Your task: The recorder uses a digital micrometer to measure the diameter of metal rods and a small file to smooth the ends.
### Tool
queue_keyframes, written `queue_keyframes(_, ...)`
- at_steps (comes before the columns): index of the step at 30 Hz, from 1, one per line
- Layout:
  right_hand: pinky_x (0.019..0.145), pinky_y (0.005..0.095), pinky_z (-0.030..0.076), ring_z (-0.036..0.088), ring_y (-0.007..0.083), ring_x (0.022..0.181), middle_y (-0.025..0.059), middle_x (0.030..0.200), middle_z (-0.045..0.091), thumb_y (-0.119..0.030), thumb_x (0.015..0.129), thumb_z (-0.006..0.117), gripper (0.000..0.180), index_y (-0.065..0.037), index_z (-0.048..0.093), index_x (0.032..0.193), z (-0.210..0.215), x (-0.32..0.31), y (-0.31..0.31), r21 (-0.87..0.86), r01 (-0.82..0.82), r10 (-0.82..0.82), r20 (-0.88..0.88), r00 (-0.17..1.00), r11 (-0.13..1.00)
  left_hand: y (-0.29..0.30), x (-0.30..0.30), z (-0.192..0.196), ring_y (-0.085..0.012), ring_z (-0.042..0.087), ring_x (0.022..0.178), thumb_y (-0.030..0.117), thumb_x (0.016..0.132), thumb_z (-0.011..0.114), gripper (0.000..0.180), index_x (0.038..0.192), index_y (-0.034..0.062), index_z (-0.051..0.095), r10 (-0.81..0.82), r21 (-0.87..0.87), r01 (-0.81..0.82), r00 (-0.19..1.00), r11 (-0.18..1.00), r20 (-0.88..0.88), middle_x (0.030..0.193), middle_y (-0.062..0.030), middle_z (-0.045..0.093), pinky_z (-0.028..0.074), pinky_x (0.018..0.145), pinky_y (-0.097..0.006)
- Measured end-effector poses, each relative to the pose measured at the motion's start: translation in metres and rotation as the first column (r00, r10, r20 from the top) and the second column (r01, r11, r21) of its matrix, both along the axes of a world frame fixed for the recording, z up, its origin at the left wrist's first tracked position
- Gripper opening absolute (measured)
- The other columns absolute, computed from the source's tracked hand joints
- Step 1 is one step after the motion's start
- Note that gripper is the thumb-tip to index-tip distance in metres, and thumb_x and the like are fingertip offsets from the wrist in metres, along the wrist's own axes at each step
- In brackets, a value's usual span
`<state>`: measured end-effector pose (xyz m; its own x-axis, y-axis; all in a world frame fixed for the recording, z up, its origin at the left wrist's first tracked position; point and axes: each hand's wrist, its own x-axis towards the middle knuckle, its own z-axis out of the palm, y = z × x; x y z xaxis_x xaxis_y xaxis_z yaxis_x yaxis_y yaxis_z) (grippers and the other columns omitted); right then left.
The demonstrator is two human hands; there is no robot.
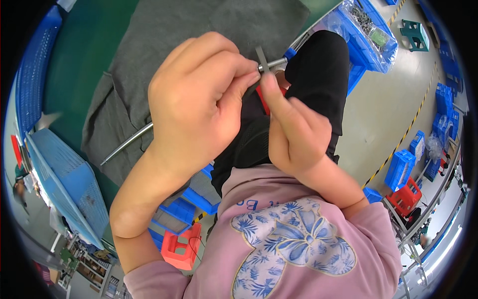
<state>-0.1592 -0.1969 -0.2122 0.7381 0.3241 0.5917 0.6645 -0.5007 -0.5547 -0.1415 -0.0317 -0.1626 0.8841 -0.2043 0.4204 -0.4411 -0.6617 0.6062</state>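
My left hand (196, 94) is closed, its thumb and index finger pinching a slim metal rod near a small dark flat strip (262, 59). The strip stands crosswise to a short metal shaft (276, 63) with a blue end (290, 53). My right hand (298, 132) is curled, and its thumb tip presses against the lower end of the strip. Behind my left wrist a long silver rod (127, 143) slants out over the grey cloth (119, 104). Whether it joins the shaft at my fingertips is hidden by my left hand.
The grey cloth lies on a green tabletop (74, 79). A light blue basket (69, 184) stands at left. At upper right, a blue bin (366, 37) holds small metal parts in plastic. Red stools (181, 246) and a green stool (415, 36) stand on the floor.
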Motion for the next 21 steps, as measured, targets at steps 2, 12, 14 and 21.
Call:
queue_keyframes(2, 0.034, 0.0266, 0.029, 0.029, 0.0137, 0.037, 0.0016, 0.052, 0.028, 0.004, 0.055, 0.055, 0.06, -0.002, 0.062, 0.114, -0.002, -0.015, -0.009, -0.055, -0.003, 0.001, -0.046, 0.999, 0.998, 0.001, 0.0, -0.001, -0.0159, 0.054, 0.06, -0.008, 0.068, 0.068, 0.012, 0.076, -0.0025, 0.062, 0.004, -0.003, -0.004, 1.0, 1.0, -0.006, 0.072, -0.0078, 0.056, 0.042, 0.053, -0.024)
queue_keyframes(12, 0.037, 0.0259, 0.031, 0.035, 0.0145, 0.038, 0.0036, 0.053, 0.036, 0.009, 0.063, 0.054, 0.051, 0.002, 0.06, 0.113, -0.001, -0.003, -0.004, 0.004, -0.049, 0.049, -0.077, 0.996, 0.999, 0.0, 0.002, 0.0, -0.0145, 0.053, 0.06, -0.009, 0.07, 0.067, 0.011, 0.077, -0.0026, 0.062, 0.023, 0.02, -0.023, 1.0, 1.0, 0.011, 0.072, -0.0072, 0.056, 0.042, 0.053, -0.023)
queue_keyframes(14, 0.035, 0.0268, 0.03, 0.032, 0.0142, 0.037, 0.0022, 0.053, 0.032, 0.003, 0.057, 0.056, 0.057, -0.002, 0.062, 0.113, -0.003, 0.002, 0.001, 0.034, -0.016, 0.017, -0.038, 0.999, 0.999, 0.001, 0.003, 0.001, -0.0148, 0.053, 0.06, -0.009, 0.069, 0.067, 0.011, 0.077, -0.0026, 0.062, 0.023, 0.02, -0.023, 1.0, 1.0, 0.012, 0.072, -0.0073, 0.056, 0.042, 0.053, -0.023)
queue_keyframes(21, 0.036, 0.0267, 0.032, 0.034, 0.015, 0.037, 0.0025, 0.053, 0.032, 0.004, 0.059, 0.055, 0.057, -0.002, 0.061, 0.115, 0.003, 0.006, 0.001, 0.011, -0.034, 0.035, -0.069, 0.997, 0.999, 0.0, 0.002, 0.001, -0.016, 0.053, 0.06, -0.009, 0.068, 0.068, 0.012, 0.077, -0.0025, 0.062, 0.021, 0.017, -0.021, 1.0, 1.0, 0.012, 0.072, -0.0077, 0.056, 0.042, 0.054, -0.024)
